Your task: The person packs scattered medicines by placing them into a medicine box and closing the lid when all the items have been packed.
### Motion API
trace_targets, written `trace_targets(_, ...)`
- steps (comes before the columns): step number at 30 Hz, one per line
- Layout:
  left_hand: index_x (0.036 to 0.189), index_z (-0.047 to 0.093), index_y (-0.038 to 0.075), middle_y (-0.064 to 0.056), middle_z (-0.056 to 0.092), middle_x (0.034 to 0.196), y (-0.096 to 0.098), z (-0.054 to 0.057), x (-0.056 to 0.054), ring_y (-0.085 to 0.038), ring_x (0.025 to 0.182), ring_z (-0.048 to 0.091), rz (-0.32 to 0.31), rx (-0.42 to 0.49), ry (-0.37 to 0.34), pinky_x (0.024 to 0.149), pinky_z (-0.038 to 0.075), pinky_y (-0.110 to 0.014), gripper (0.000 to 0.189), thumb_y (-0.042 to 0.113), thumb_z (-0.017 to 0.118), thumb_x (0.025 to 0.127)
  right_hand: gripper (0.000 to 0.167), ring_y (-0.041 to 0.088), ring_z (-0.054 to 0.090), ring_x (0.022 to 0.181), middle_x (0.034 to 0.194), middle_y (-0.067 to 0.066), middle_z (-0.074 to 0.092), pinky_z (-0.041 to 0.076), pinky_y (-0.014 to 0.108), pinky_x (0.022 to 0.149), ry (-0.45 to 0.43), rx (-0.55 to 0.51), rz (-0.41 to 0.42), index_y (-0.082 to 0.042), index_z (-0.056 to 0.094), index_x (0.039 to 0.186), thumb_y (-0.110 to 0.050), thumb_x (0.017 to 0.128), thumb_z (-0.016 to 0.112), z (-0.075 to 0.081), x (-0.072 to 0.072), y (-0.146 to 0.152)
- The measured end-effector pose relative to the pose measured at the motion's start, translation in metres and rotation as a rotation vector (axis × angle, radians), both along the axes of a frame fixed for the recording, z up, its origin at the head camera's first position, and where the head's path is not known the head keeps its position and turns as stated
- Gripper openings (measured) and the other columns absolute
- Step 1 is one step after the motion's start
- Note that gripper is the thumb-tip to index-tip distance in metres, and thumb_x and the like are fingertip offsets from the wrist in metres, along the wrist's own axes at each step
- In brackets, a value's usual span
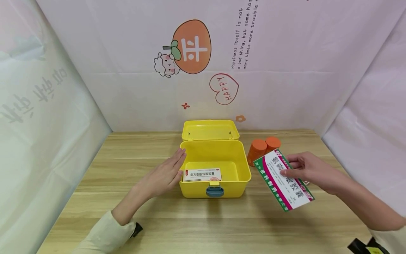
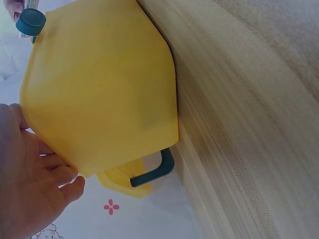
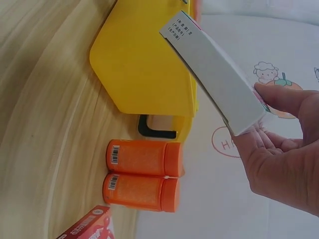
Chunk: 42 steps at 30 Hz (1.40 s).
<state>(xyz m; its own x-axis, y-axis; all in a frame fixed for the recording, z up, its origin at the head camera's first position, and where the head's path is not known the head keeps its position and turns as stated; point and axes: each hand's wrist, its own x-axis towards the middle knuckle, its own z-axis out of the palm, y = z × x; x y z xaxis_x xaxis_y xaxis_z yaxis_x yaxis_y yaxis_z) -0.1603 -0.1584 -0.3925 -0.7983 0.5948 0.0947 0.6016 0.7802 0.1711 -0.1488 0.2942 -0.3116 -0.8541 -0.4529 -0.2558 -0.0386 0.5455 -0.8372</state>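
Observation:
A yellow lidded box stands on the table with its lid tipped back. Inside it lies a white medicine box near the front wall. My left hand rests at the left rim with its fingers straight; in the left wrist view the fingertips are right at the rim. To the right of the yellow box, my right hand pinches a green, white and magenta medicine box between thumb and fingers, held above the table. The right wrist view shows its plain white side.
Two orange bottles stand close together right of the yellow box. A red box lies near them, mostly hidden by my right hand in the head view. Behind the table hangs a printed white cloth.

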Motion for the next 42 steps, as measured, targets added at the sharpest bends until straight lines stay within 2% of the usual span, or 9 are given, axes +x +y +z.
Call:
trace_targets(7, 0.158, 0.020, 0.002, -0.011, 0.013, 0.168, 0.000, 0.000, 0.001, -0.025, 0.156, 0.016, 0.000, -0.013, 0.002, 0.123, 0.027, -0.045, 0.061, 0.035, 0.032, 0.108, 0.048, 0.019, 0.073, 0.076, 0.097, 0.011, 0.074, 0.061, 0.033, 0.065, -0.032, -0.006, 0.011, 0.013, 0.051, 0.133, -0.016, 0.097, 0.063, 0.007, -0.006, -0.013)
trace_targets(16, 0.158, 0.020, 0.002, -0.011, 0.014, 0.168, 0.000, 0.000, 0.001, -0.025, 0.156, 0.016, 0.010, -0.002, -0.001, 0.123, 0.028, -0.046, 0.061, 0.032, 0.036, 0.108, 0.046, 0.020, 0.072, 0.075, 0.094, 0.010, 0.073, 0.061, 0.030, 0.066, 0.017, 0.102, -0.002, 0.008, 0.057, 0.128, -0.021, 0.094, 0.068, 0.015, -0.016, -0.029)
trace_targets(20, 0.158, 0.019, 0.002, -0.011, 0.013, 0.168, -0.001, 0.001, 0.002, -0.024, 0.156, 0.016, 0.010, -0.002, -0.002, 0.123, 0.027, -0.045, 0.061, 0.034, 0.034, 0.108, 0.042, 0.020, 0.072, 0.075, 0.094, 0.010, 0.073, 0.060, 0.029, 0.066, 0.029, 0.116, 0.022, 0.007, 0.059, 0.124, -0.022, 0.094, 0.068, 0.019, -0.020, -0.035)
trace_targets(25, 0.158, 0.018, 0.003, -0.010, 0.012, 0.169, -0.001, 0.001, 0.002, -0.024, 0.156, 0.014, 0.012, -0.008, -0.011, 0.123, 0.026, -0.045, 0.062, 0.037, 0.032, 0.108, 0.043, 0.019, 0.071, 0.076, 0.097, 0.008, 0.074, 0.060, 0.028, 0.068, 0.040, 0.134, 0.047, 0.005, 0.060, 0.125, -0.024, 0.094, 0.068, 0.022, -0.025, -0.041)
trace_targets(30, 0.158, 0.018, 0.002, -0.010, 0.013, 0.169, 0.000, 0.002, 0.002, -0.025, 0.156, 0.014, 0.015, -0.004, -0.015, 0.123, 0.026, -0.045, 0.062, 0.033, 0.036, 0.107, 0.047, 0.018, 0.071, 0.079, 0.099, 0.008, 0.074, 0.059, 0.027, 0.071, 0.055, 0.140, 0.066, 0.005, 0.059, 0.128, -0.026, 0.093, 0.068, 0.025, -0.031, -0.047)
trace_targets(37, 0.158, 0.019, 0.003, -0.010, 0.012, 0.169, 0.002, 0.002, 0.001, -0.024, 0.156, 0.014, 0.022, -0.002, -0.026, 0.123, 0.026, -0.046, 0.062, 0.032, 0.038, 0.107, 0.057, 0.021, 0.072, 0.082, 0.105, 0.010, 0.074, 0.061, 0.028, 0.074, 0.049, 0.122, 0.069, 0.003, 0.053, 0.139, -0.025, 0.092, 0.070, 0.027, -0.039, -0.056)
trace_targets(42, 0.158, 0.019, 0.003, -0.010, 0.013, 0.169, 0.003, 0.001, 0.001, -0.025, 0.156, 0.015, 0.023, 0.000, -0.019, 0.123, 0.027, -0.046, 0.062, 0.031, 0.038, 0.107, 0.051, 0.021, 0.073, 0.081, 0.102, 0.008, 0.075, 0.061, 0.028, 0.072, 0.050, 0.114, 0.063, 0.001, 0.057, 0.133, -0.026, 0.092, 0.071, 0.030, -0.043, -0.064)
